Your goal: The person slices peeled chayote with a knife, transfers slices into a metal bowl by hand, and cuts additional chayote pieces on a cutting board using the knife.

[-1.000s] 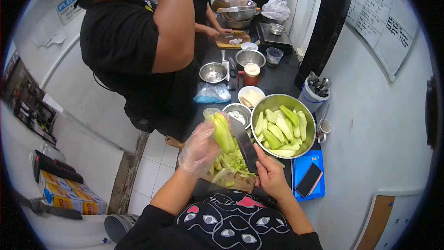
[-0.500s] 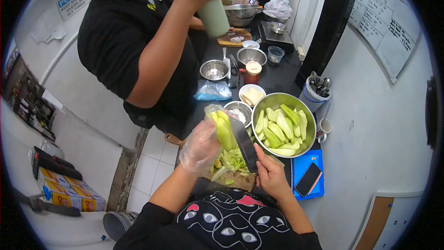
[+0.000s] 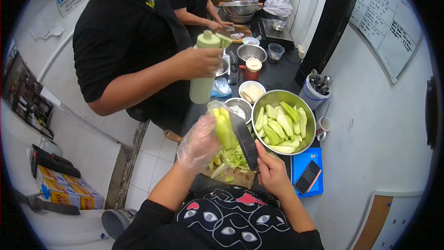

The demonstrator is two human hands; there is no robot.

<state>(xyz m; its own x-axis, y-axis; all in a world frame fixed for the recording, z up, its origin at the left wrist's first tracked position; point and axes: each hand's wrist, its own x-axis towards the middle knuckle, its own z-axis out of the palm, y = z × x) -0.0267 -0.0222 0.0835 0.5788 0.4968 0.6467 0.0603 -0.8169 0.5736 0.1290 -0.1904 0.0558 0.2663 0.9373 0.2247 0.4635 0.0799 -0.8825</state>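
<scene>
My left hand, in a clear plastic glove, is closed around a pale green fruit that looks like green mango, held upright. My right hand grips a broad dark-bladed knife, its blade slanting up beside the fruit; whether the edge touches it I cannot tell. Below them, shredded green pieces lie heaped on a wooden chopping board. Just to the right stands a large steel bowl with several long peeled green wedges.
A co-worker at the left holds a pale green bottle over the counter. Nearby are a small steel bowl, a white bowl and a red mug. A phone lies on a blue folder. Another person works farther back.
The co-worker's bottle has come down from high up to above the counter, now upright. A second person shows behind. My hands, the fruit and the knife have hardly moved.
</scene>
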